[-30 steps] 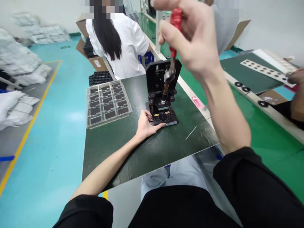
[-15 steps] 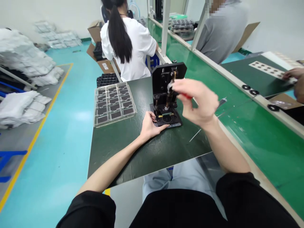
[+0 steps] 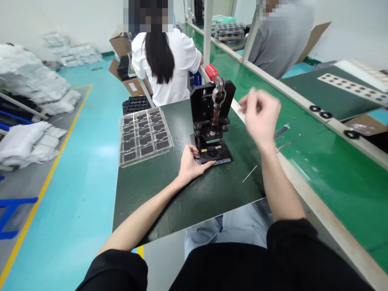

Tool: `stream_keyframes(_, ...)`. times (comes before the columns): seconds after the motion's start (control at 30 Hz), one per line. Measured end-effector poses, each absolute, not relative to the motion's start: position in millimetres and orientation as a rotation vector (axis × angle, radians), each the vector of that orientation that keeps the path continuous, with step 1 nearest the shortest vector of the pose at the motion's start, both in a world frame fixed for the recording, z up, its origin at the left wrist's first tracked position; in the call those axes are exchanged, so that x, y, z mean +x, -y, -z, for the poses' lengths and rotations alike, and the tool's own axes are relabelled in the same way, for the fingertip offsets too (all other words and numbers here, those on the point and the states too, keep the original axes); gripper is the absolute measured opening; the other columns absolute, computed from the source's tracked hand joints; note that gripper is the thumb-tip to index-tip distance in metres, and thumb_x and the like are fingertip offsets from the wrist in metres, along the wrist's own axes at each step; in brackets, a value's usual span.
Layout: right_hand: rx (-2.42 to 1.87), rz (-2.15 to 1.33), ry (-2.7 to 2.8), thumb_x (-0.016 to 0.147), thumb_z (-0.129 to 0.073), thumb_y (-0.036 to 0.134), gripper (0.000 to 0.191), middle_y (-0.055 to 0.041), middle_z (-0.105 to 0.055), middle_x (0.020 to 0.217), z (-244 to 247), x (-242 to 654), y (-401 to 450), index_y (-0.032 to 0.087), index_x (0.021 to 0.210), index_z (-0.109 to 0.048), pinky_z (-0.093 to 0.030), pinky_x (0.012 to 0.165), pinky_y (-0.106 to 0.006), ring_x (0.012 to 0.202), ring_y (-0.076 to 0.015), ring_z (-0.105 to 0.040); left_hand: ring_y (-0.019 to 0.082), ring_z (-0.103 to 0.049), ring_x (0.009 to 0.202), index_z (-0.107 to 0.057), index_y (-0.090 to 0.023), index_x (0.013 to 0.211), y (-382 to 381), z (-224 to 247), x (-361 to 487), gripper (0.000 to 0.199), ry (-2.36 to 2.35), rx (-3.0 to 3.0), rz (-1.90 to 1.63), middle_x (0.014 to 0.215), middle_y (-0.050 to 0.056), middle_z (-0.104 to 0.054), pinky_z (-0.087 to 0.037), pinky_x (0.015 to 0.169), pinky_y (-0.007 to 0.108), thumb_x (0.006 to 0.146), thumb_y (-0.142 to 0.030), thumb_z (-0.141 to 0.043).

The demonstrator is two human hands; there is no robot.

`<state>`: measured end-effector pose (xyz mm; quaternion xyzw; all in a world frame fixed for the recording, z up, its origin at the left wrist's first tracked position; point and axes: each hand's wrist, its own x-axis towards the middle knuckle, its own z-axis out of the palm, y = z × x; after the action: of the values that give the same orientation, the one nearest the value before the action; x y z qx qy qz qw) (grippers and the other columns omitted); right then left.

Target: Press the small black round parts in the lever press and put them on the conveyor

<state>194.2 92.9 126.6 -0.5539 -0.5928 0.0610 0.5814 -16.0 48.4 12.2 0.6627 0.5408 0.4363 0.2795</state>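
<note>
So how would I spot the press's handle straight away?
On the dark green table, find the upright black press that the left hand touches. The handle sticks up at its top, bright red against the black and metal parts below.

Left hand [image 3: 190, 165] clasps the black press [image 3: 214, 117].

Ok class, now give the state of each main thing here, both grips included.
Black metal lever press: upright, pressing head raised off its base.
Red-sleeved lever handle: up, untouched.
Bare left grip: around the base's near corner.
Bare right grip: raised beside the press, blurred.
Clear plastic compartment tray: flat, holding dark pieces.
Thin white stick: lying flat.
Brown cardboard box: flaps open.
</note>
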Motion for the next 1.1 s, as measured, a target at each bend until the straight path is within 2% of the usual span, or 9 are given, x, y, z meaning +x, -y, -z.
stream_keyframes(0.1,-1.51,-0.2,1.645,0.098,-0.064,0.048,0.036,-0.0035,-0.067,0.069,-68.1,179.5,-37.2,0.022,0.073,-0.065,-0.048,0.068,-0.034,0.068,-0.0187,-0.062,0.013,-0.051,0.069,-0.04,-0.025,0.089,-48.0,-10.7,-17.3,0.065,-1.434,1.803,-1.174,0.081,-0.005,-0.049,-0.046,0.065,0.027,0.057,-0.043,-0.094)
stream_keyframes(0.17,-1.619,-0.216,1.804,0.093,-0.07,0.054,0.033,-0.0099,-0.072,0.087,-47.6,163.6,-19.5,0.021,0.087,-0.068,-0.05,0.075,-0.038,0.087,-0.0276,-0.066,0.013,-0.051,0.07,-0.04,-0.025,0.088,-47.8,-10.5,-18.3,0.059,-1.427,1.818,-1.163,0.081,-0.004,-0.049,-0.046,0.066,0.028,0.06,-0.04,-0.09)
stream_keyframes(0.27,-1.764,-0.146,1.984,0.093,-0.069,0.057,0.045,-0.0216,-0.07,0.107,-46.6,140.7,-22.9,0.013,0.104,-0.068,-0.051,0.087,-0.046,0.107,-0.0375,-0.064,0.014,-0.052,0.07,-0.04,-0.025,0.088,-48.3,-11.5,-19.9,0.051,-1.438,1.816,-1.164,0.08,-0.005,-0.049,-0.047,0.068,0.028,0.062,-0.033,-0.084)
stream_keyframes(0.43,-1.912,-0.152,2.095,0.097,-0.066,0.046,0.04,-0.026,-0.071,0.107,-69.2,130.4,-43.8,0.008,0.108,-0.067,-0.054,0.087,-0.046,0.102,-0.0364,-0.068,0.014,-0.054,0.067,-0.04,-0.025,0.088,-52.5,-11.9,-24.8,0.052,-1.454,1.86,-1.134,0.078,-0.005,-0.05,-0.049,0.064,0.029,0.064,-0.039,-0.084)
stream_keyframes(0.6,-1.712,-0.325,1.961,0.095,-0.07,0.037,0.029,-0.0141,-0.074,0.112,-65.3,155.4,-6.3,0.015,0.115,-0.067,-0.056,0.094,-0.042,0.109,-0.0297,-0.068,0.017,-0.055,0.07,-0.044,-0.024,0.093,-50.5,-9.7,-29.5,0.044,-1.392,2.186,-1.259,0.086,0.0,-0.054,-0.052,0.066,0.033,0.074,-0.034,-0.083)
stream_keyframes(0.7,-1.565,-0.368,1.731,0.093,-0.072,0.041,0.033,-0.0093,-0.075,0.108,-60.1,195.7,37.8,0.019,0.118,-0.068,-0.059,0.088,-0.038,0.098,-0.0241,-0.071,0.022,-0.06,0.081,-0.049,-0.023,0.099,-40.9,-11.0,-28.7,0.031,-1.095,2.632,-1.333,0.088,0.004,-0.06,-0.054,0.075,0.037,0.084,-0.021,-0.077)
stream_keyframes(0.8,-1.622,-0.359,1.536,0.091,-0.072,0.049,0.039,-0.0083,-0.076,0.099,-61.1,267.7,61.2,0.019,0.116,-0.071,-0.062,0.078,-0.036,0.085,-0.0222,-0.072,0.021,-0.065,0.085,-0.054,-0.021,0.107,-31.0,-12.9,-25.2,0.017,-0.561,2.975,-1.082,0.091,0.006,-0.066,-0.056,0.078,0.033,0.095,-0.013,-0.063)
stream_keyframes(0.93,-1.999,0.028,1.351,0.084,-0.076,0.046,0.052,-0.0161,-0.076,0.106,-61.9,395.8,25.4,0.011,0.122,-0.07,-0.06,0.089,-0.048,0.089,-0.0287,-0.072,0.016,-0.068,0.078,-0.056,-0.018,0.108,-27.1,-13.5,-20.6,0.011,-0.437,3.011,-0.81,0.093,0.006,-0.069,-0.056,0.069,0.026,0.105,-0.017,-0.045)
stream_keyframes(1.1,-2.335,0.115,1.209,0.087,-0.066,0.031,0.044,-0.0256,-0.072,0.119,-44.2,504.7,-60.7,0.005,0.122,-0.068,-0.052,0.103,-0.052,0.112,-0.0369,-0.068,0.014,-0.067,0.072,-0.057,-0.019,0.104,-27.8,-12.7,-22.3,0.019,-0.438,3.026,-0.785,0.091,0.005,-0.068,-0.055,0.064,0.024,0.108,-0.019,-0.039)
